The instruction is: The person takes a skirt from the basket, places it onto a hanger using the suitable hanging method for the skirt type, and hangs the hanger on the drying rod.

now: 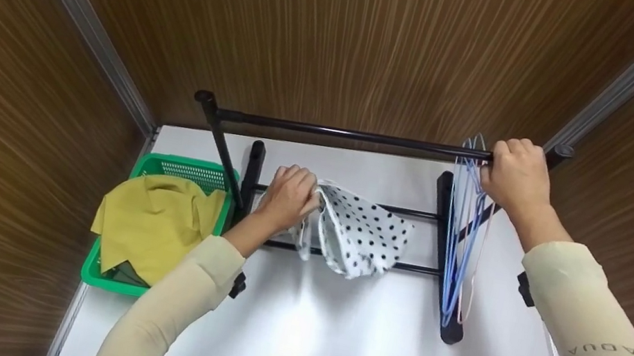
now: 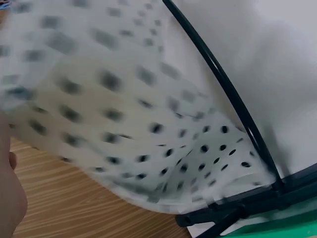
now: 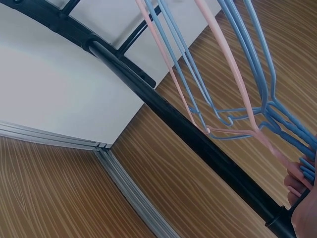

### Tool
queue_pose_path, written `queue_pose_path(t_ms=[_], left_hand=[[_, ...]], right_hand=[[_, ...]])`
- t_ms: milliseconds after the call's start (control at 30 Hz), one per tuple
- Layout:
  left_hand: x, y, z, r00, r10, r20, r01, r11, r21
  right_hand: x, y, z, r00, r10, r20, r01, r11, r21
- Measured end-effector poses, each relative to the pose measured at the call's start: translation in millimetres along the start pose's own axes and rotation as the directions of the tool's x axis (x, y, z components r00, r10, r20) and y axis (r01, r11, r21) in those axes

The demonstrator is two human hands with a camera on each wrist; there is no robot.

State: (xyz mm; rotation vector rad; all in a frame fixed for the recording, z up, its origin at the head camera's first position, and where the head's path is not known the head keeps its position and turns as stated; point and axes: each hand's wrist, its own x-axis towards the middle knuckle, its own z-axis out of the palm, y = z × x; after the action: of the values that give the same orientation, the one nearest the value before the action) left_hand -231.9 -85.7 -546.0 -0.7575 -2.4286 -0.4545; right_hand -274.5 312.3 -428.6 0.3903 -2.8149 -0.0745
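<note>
My left hand [image 1: 289,196] grips a white cloth with black polka dots [image 1: 369,233] by a bunched edge, over the lower bars of a black clothes rack. In the left wrist view the dotted cloth [image 2: 148,114] spreads wide and is partly blurred. My right hand [image 1: 520,174] has its fingers curled round the right end of the rack's top rail [image 1: 350,135]. Right beside it, blue hangers [image 1: 453,248] and a pink hanger [image 1: 476,265] hang in a bunch. Their hooks meet the fingers [image 3: 293,183] in the right wrist view; whether these also hold a hook, I cannot tell.
A green basket [image 1: 189,163] stands at the left of the rack, with a mustard-yellow cloth [image 1: 159,222] spilling over its rim and something dark green under it. Wood-grain panels [image 1: 340,45] enclose the white surface [image 1: 326,349] at the back and both sides.
</note>
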Motion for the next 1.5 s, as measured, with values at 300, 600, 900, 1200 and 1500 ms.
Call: queue_pose_path(t_ms=[300, 600, 900, 1200, 1500], left_hand=[[-9.3, -10.4, 1.2, 1.000, -0.002, -0.018, 0.002, 0.999, 0.033], [-24.2, -17.1, 5.0, 1.000, -0.021, 0.008, 0.020, 0.998, 0.061], [-44.9, -24.2, 9.9, 0.997, -0.061, 0.054, 0.057, 0.996, 0.074], [-62.7, -29.5, 18.1, 0.997, -0.052, 0.057, 0.047, 0.995, 0.085], [-68.4, -30.8, 20.3, 0.995, -0.067, 0.077, 0.061, 0.995, 0.078]], right_hand=[[0.4, 5.9, 0.8, 0.998, -0.009, -0.061, 0.011, 1.000, 0.021], [-2.5, 8.8, 0.0, 1.000, 0.015, -0.018, -0.014, 1.000, 0.021], [-2.9, 9.6, 1.2, 1.000, 0.006, -0.018, -0.006, 1.000, 0.006], [-4.5, 5.7, 7.2, 0.996, 0.039, -0.084, -0.034, 0.998, 0.058], [-21.0, -20.4, 28.2, 0.922, 0.048, -0.384, 0.040, 0.975, 0.218]])
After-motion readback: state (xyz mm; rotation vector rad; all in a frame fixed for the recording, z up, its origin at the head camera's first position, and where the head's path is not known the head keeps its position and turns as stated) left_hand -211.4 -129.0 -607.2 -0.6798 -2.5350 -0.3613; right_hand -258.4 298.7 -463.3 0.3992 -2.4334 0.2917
